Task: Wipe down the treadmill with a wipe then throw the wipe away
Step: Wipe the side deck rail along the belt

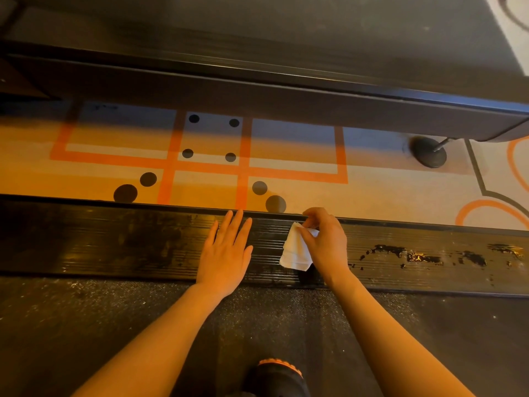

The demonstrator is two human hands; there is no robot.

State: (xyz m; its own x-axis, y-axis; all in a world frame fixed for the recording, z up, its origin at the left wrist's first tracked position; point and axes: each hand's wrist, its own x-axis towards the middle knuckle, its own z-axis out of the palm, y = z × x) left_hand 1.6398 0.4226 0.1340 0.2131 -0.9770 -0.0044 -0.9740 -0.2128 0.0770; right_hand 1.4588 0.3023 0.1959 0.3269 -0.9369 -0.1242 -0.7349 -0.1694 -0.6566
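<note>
1. The belt was the broadest surface: dark, coarse and speckled with pale grit. The grit could foul the wipe if the person dragged it across there first, and then smear onto cleaner parts.
2. The rail ran the full width beside the belt, black, glossy and finely ribbed along its length. Dirt could stay down in the grooves if strokes went across the ribs rather than along them.
3. The carpet beyond the rail was pale, flat-piled, and printed with orange bands and black dots. A wipe pushed past the rail's far edge could drop onto it.
4. The worn patch on the rail, to the right of the hands, was flaked and ragged. Its rough edges might snag or tear the thin sheet, judging by their look.
5. The left hand lay flat on the rail, fingers straight and slightly spread, holding nothing. On a wet, glossy rail that bracing palm could slip.
6. The right hand had its fingers curled, pinching the wipe at its top against the rail's far edge.
7. The wipe was white, soft and crumpled into a loose fold, hanging from the pinch onto the rail. Bunched so, little of it would meet the surface, and a light pinch could lose it mid-stroke.
</note>
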